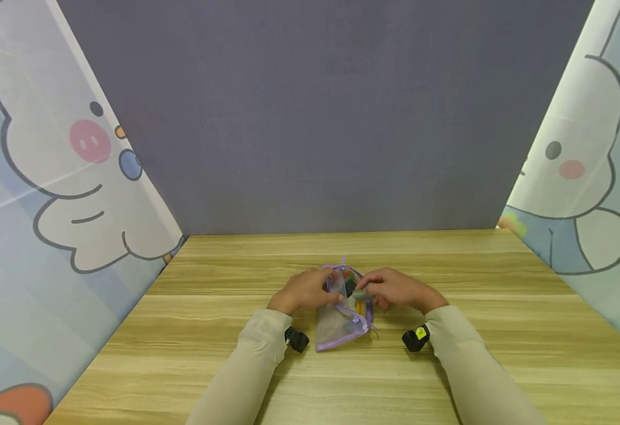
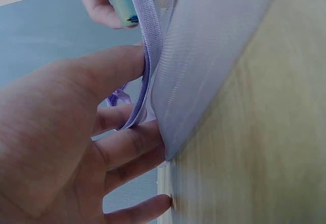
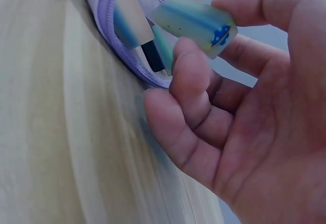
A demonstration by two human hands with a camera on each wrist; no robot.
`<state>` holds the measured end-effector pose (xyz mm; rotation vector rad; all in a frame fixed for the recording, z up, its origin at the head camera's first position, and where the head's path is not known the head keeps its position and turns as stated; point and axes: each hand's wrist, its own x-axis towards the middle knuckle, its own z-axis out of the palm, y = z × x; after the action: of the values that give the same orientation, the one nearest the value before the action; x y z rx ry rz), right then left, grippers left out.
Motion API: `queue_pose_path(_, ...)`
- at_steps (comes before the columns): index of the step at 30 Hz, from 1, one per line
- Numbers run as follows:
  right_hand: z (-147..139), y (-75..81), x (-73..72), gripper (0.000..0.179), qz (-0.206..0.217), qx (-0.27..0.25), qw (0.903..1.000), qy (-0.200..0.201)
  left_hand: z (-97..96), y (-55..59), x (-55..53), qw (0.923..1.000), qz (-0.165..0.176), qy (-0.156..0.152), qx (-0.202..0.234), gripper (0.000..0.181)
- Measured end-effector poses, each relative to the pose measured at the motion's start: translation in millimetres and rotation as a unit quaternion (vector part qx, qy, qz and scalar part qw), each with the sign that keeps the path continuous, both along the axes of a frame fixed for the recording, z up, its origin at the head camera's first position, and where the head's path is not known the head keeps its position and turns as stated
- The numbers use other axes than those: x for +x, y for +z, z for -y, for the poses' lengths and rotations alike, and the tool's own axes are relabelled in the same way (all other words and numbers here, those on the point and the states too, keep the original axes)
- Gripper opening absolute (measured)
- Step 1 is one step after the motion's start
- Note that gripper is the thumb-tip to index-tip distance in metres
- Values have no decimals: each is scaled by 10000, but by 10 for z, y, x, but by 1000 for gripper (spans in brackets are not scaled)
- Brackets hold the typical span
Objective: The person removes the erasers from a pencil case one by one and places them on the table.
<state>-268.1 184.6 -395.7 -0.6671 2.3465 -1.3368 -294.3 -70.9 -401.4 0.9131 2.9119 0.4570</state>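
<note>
1. The left hand (image 1: 307,289) grasps the mesh pouch (image 1: 333,330) by its purple edging (image 2: 151,35); the thumb lies on one side of that edge and fingers reach round the other; the little finger stretches down to the table (image 1: 182,366).
2. The right hand (image 1: 397,289) pinches a small green piece (image 3: 191,20) between thumb and fingers; a blue printed figure shows at one end of it, and a blue band runs along its side.
3. The green piece is held at the pouch's open mouth, right beside the edging; whether its far tip lies inside the rim, I cannot tell.
4. The pouch rests on the table between the two hands, its mouth turned towards the right hand; a purple ribbon (image 2: 119,96) shows beyond the left fingers.
5. Several things sit within the pouch; a tan piece with a blue band (image 3: 130,18) and a black piece (image 3: 153,56) show near the opening; a yellow piece (image 1: 360,307) lies near the rim in the head view.
6. Pale sleeves cover both forearms; a small black device (image 1: 296,339) sits at the left wrist, another black device with a yellow mark (image 1: 415,339) at the right; a grey panel (image 1: 310,118) stands behind the table, flanked by cartoon-printed cloths.
</note>
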Motion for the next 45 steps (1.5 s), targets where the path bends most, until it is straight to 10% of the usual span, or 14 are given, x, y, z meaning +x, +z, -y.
queue_pose_path(34, 40, -65, -69, 38, -119, -579, 9944, -870, 27, -11, -6, 9999, 54, 76, -92, 52)
queue_pose_path(45, 8, -20, -13, 38, -666, -432, 9949, -622, 23, -26, 7, 10000, -6, 78, 3, 52)
